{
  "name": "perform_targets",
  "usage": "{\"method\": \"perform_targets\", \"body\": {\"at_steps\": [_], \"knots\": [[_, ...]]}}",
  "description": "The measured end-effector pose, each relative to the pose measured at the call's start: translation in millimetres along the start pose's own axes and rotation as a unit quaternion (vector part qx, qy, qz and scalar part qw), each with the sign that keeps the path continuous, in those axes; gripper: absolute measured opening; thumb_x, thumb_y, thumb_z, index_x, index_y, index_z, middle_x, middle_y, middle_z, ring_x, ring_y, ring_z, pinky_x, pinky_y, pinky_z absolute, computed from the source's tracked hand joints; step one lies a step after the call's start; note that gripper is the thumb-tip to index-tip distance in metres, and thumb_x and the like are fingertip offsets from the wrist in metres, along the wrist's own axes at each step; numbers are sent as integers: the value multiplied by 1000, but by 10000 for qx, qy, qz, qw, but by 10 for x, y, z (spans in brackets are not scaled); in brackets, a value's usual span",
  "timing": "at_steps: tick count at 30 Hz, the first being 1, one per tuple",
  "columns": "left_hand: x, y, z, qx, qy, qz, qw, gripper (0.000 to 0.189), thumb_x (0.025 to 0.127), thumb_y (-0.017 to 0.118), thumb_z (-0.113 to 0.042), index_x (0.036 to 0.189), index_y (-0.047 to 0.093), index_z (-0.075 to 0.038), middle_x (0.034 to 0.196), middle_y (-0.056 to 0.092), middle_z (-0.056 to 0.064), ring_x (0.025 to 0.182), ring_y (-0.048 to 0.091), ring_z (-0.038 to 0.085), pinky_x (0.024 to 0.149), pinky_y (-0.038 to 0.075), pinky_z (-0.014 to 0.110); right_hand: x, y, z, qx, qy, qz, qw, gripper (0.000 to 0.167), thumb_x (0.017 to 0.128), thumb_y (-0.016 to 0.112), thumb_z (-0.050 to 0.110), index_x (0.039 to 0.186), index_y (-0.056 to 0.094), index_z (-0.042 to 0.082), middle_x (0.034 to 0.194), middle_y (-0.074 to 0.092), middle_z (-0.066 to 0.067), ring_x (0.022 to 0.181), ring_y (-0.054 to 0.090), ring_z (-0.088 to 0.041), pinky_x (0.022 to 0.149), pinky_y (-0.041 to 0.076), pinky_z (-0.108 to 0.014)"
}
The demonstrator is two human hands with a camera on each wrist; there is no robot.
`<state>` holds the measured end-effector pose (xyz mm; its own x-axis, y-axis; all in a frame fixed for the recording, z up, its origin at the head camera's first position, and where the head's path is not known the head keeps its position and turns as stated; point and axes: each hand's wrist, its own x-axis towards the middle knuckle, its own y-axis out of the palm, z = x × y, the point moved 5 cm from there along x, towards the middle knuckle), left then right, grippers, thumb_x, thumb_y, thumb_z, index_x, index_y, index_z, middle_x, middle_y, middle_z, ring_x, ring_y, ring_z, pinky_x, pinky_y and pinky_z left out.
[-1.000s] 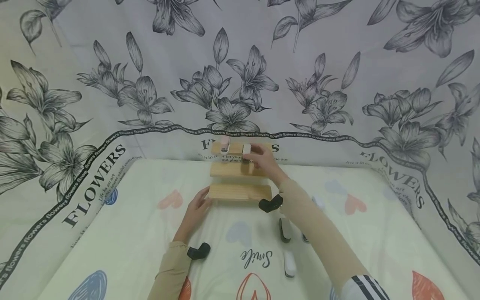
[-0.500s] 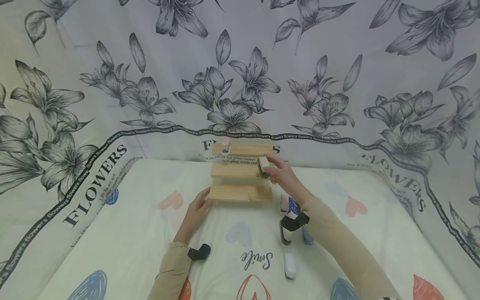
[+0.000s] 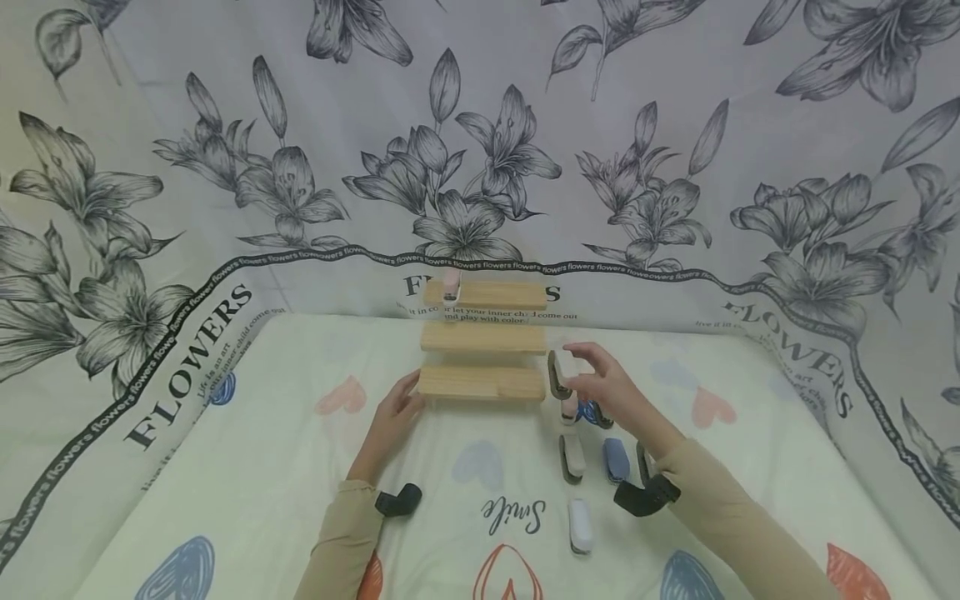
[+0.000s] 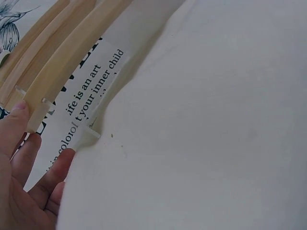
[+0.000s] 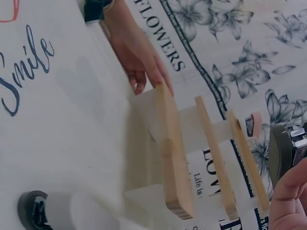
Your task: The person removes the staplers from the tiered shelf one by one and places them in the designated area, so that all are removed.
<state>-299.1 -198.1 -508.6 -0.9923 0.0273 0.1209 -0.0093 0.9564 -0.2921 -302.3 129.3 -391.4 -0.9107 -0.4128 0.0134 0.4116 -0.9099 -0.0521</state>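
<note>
A three-tier wooden shelf (image 3: 480, 382) with pale side supports stands at the back of the table. My left hand (image 3: 393, 419) grips the left end of its lowest board, thumb on the board and fingers beneath it in the left wrist view. To the right of the shelf, my right hand (image 3: 613, 390) pinches a stapler (image 3: 559, 374) with a white top and dark base, held above the cloth. Metal parts of this stapler show in the right wrist view. One pink stapler (image 3: 452, 285) stands at the left of the top board.
Below my right hand, several more staplers lie on the cloth, among them a blue stapler (image 3: 617, 460), a grey-white stapler (image 3: 572, 458) and a white stapler (image 3: 580, 526). A floral curtain (image 3: 480, 167) hangs right behind the shelf.
My right hand has carried the white-and-dark stapler off the top board, rightward and down past the shelf's right end. My left hand has stayed at the lowest board.
</note>
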Motion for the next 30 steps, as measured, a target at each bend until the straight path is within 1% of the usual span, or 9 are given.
{"method": "perform_targets", "body": {"at_steps": [4,10,15,18,19,20,25,26,30], "knots": [[14,-10,19,73,-60,-6,10000,53,88,49,-46,135,37,-25,138,36,0,107,51,23,89,39,43,-173,-14,-25,-53,-125,155,9998,51,84,58,5,129,34,1,137,19,-18,55,40,-13,53,40,-25],[14,-22,3,50,41,-63,10000,52,88,50,-46,135,38,-26,137,38,0,106,51,24,89,39,44,-363,-26,-39,-309,-367,280,9985,49,83,59,3,127,37,1,138,18,-22,51,43,-11,50,40,-25],[-14,-11,-11,-112,55,29,9999,49,90,50,-40,135,38,-24,138,36,2,108,50,24,89,39,43,-528,-42,-111,-464,-286,183,9983,53,83,60,2,128,34,-3,136,20,-22,52,44,-12,52,42,-28],[-33,15,-10,-140,-49,69,9999,49,90,50,-40,135,37,-25,139,35,1,107,50,23,89,39,43,-623,-59,-203,-401,-262,87,9988,52,83,60,1,128,34,-4,135,22,-21,52,43,-11,51,42,-27],[-50,17,-57,-114,-71,65,9999,49,91,49,-39,136,37,-23,139,35,2,107,50,24,89,39,43,-649,-63,-233,-371,-257,66,9990,51,83,60,1,128,35,-2,138,18,-19,52,43,-11,50,43,-27],[-50,19,-60,-108,-128,56,9998,48,92,49,-37,136,37,-23,139,35,2,107,50,24,90,39,43,-673,-64,-257,-346,-256,56,9991,51,83,60,1,128,36,-2,138,18,-20,52,43,-11,50,43,-28],[-42,10,-75,-58,-74,12,10000,48,92,50,-34,136,37,-20,139,35,4,106,51,26,90,38,45,-786,-67,-324,-181,-193,-5,9996,52,82,60,0,128,36,-3,138,16,-23,51,41,-10,49,42,-26],[-24,8,-27,-51,-62,-10,10000,48,91,50,-36,136,37,-22,138,36,2,106,51,26,90,38,45,-815,-67,-330,-151,-176,-26,9997,53,81,61,0,128,36,-4,137,17,-24,51,40,-9,48,41,-25],[-15,5,-18,-55,-23,-70,10000,49,89,50,-41,135,38,-26,137,37,-1,104,52,23,89,39,44,-944,-78,-383,-201,-118,-86,9997,54,79,63,0,127,37,-3,136,21,-22,51,42,-8,48,41,-23]]}}
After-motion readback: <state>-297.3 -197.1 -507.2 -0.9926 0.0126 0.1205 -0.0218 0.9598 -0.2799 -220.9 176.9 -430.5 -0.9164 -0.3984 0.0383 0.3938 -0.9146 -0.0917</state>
